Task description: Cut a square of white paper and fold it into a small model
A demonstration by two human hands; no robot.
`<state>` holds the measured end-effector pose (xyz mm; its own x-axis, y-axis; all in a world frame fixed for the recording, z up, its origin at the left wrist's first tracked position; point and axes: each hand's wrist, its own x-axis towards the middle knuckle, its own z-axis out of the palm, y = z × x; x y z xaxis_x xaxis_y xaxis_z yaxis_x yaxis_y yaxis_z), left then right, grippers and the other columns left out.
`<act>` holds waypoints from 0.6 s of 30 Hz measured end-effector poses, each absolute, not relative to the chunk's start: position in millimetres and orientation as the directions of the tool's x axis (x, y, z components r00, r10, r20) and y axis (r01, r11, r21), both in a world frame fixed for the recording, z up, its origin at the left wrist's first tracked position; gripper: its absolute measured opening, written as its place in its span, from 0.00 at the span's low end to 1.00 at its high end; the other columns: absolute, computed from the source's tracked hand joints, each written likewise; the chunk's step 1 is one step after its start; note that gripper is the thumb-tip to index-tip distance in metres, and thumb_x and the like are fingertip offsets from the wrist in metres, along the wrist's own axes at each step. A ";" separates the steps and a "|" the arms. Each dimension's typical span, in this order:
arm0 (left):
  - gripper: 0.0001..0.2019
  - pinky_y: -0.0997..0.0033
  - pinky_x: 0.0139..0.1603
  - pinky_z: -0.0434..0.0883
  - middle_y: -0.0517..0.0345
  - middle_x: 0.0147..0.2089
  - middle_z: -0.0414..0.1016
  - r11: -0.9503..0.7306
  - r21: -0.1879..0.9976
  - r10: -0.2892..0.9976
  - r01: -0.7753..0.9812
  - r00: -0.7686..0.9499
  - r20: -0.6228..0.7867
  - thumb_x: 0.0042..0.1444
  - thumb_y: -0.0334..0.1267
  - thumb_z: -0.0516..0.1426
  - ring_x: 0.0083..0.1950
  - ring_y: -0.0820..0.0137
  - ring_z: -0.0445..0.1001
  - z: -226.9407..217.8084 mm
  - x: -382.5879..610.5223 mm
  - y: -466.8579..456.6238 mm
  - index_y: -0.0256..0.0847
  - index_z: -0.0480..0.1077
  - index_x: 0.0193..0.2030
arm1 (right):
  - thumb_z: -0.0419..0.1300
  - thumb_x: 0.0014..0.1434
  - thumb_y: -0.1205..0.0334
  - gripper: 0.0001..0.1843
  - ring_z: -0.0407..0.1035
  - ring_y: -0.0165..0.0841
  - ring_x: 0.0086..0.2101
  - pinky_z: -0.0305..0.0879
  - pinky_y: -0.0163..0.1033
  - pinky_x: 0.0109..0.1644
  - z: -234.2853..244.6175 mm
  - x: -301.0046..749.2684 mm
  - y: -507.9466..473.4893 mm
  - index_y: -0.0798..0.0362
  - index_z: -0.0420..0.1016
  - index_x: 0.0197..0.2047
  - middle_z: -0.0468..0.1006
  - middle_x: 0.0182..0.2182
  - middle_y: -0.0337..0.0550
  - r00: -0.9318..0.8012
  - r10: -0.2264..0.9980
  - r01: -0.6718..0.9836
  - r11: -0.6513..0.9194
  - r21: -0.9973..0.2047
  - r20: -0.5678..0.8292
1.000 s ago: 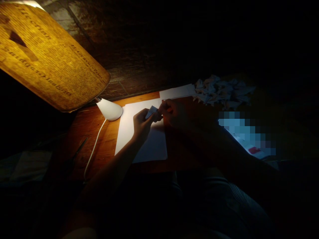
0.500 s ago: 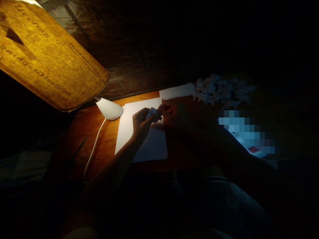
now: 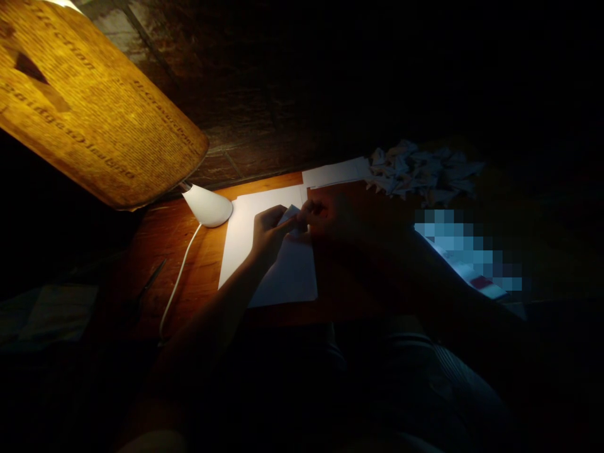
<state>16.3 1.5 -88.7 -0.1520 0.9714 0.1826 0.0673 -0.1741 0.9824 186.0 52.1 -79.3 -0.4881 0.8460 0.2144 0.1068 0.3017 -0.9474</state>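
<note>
In dim lamp light, my left hand and my right hand meet over a white sheet of paper on the wooden table. Both pinch a small folded piece of white paper between their fingertips, just above the sheet. My right hand lies mostly in shadow.
A white lamp base with a cord stands left of the sheet, under a printed yellow shade. Scissors lie left of the cord. A second sheet and a pile of folded paper pieces sit at the back right. A lit screen glows at right.
Both hands have lowered slightly toward the sheet and turned the small folded paper between them; it now shows less of its face.
</note>
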 end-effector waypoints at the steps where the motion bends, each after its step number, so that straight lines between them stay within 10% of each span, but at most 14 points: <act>1: 0.10 0.75 0.26 0.65 0.60 0.23 0.75 -0.175 0.983 0.973 0.061 -0.144 0.182 0.47 0.37 0.71 0.24 0.75 0.71 -89.9 15.0 2.6 0.37 0.76 0.25 | 0.69 0.57 0.60 0.09 0.71 0.32 0.29 0.64 0.38 0.35 -79.7 185.6 53.7 0.50 0.77 0.28 0.79 0.26 0.37 -0.494 0.848 0.082 0.265 -0.961 0.191; 18: 0.13 0.75 0.32 0.71 0.59 0.30 0.79 -0.222 0.973 0.961 -0.066 -0.185 0.206 0.45 0.37 0.72 0.30 0.75 0.74 -98.7 13.9 12.3 0.39 0.75 0.34 | 0.67 0.61 0.67 0.11 0.72 0.30 0.25 0.73 0.37 0.34 -79.9 173.0 50.6 0.52 0.72 0.27 0.78 0.24 0.38 -0.397 0.911 -0.126 -0.178 -0.976 -0.115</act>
<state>13.9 12.3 -98.7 -0.1849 0.9609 0.2062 -0.0662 -0.2215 0.9729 173.0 50.6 -79.9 -0.3973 0.9105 -0.1145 -0.1262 -0.1778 -0.9759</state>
